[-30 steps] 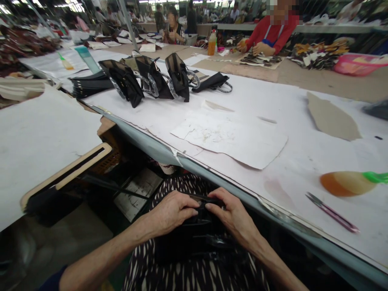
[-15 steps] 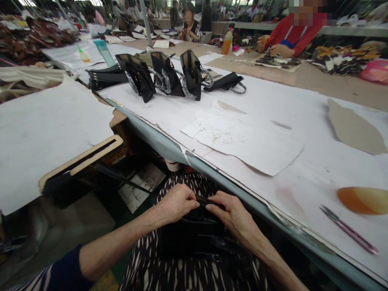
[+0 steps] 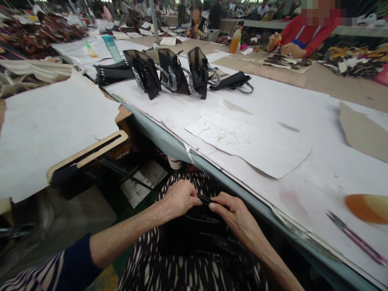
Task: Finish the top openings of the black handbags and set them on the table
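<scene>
A black bag (image 3: 194, 236) lies on my lap, over patterned cloth. My left hand (image 3: 181, 198) pinches the bag's upper edge between thumb and fingers. Close beside it, my right hand (image 3: 232, 208) grips the same edge, thumb toward me. A short strip of dark edge shows between the two hands. The lower part of the bag is dark, and its details are hard to make out. On the table ahead stand several black handbags (image 3: 197, 72) with plastic-wrapped handles, one of them lying flat.
The white-covered table (image 3: 266, 121) runs diagonally before me. Thread snips (image 3: 357, 238) and an orange-and-cream oval piece (image 3: 368, 208) lie at right. A teal bottle (image 3: 112, 48) stands behind stacked black pieces (image 3: 112, 72). A person in a red top (image 3: 321, 30) works across the table.
The whole view has shifted slightly, so the table and bags appear further right. Both hands keep their hold on the bag's edge, with little movement.
</scene>
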`<state>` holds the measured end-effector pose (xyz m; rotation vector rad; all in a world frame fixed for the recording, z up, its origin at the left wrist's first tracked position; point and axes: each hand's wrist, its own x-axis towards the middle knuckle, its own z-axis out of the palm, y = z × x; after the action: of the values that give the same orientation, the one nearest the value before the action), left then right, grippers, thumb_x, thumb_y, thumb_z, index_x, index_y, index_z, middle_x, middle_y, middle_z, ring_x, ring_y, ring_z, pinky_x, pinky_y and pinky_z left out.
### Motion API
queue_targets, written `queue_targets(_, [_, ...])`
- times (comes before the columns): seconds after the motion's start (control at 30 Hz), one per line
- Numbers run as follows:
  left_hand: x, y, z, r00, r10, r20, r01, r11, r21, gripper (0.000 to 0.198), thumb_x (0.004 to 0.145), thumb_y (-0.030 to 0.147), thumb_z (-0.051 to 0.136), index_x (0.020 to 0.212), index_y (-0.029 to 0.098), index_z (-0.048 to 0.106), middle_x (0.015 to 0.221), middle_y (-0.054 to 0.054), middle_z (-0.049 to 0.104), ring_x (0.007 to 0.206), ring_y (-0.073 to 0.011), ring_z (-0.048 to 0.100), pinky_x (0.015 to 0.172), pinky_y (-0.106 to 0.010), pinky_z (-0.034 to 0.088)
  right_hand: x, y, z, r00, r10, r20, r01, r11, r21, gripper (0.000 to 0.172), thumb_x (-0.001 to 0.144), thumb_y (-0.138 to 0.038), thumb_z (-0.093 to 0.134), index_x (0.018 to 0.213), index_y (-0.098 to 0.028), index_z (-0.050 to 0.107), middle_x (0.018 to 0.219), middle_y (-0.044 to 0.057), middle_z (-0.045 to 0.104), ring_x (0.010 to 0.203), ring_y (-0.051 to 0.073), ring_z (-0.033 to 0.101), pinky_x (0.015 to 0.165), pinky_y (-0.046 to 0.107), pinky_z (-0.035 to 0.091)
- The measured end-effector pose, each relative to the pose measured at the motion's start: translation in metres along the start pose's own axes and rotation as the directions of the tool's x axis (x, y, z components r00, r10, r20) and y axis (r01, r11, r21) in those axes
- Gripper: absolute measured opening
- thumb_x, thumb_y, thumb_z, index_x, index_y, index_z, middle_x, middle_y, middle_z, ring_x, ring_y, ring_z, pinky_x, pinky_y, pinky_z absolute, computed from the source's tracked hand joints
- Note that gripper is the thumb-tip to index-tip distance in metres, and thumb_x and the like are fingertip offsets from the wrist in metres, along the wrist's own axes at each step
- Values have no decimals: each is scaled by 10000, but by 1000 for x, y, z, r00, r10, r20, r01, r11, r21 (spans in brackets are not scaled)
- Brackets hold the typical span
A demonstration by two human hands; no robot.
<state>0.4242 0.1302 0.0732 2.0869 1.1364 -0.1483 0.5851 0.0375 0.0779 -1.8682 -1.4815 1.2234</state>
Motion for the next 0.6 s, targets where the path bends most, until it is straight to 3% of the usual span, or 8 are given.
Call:
queue_targets(0.37, [2,1,-3,997,-71,-29,74,994,87,204,634,394,633,576,201,660,512,21,568,558,-127,513,492,-231,279,-2,-11,7,993,71,-97,-86,985,-150,290,803,-360,428,627,-209,602,689,-19,529,646,126,497,583,249,324])
queue_targets(0.6, [-9,-4,-5,997,22,-79,-9,987,163,176,752,313,521,700,236,670,674,-3,655,696,-160,582,584,-243,333,-5,-7,8,991,14,-135,-41,978,-204,314,826,-350,391,622,-211,586,677,-20,520,615,114,484,547,248,301])
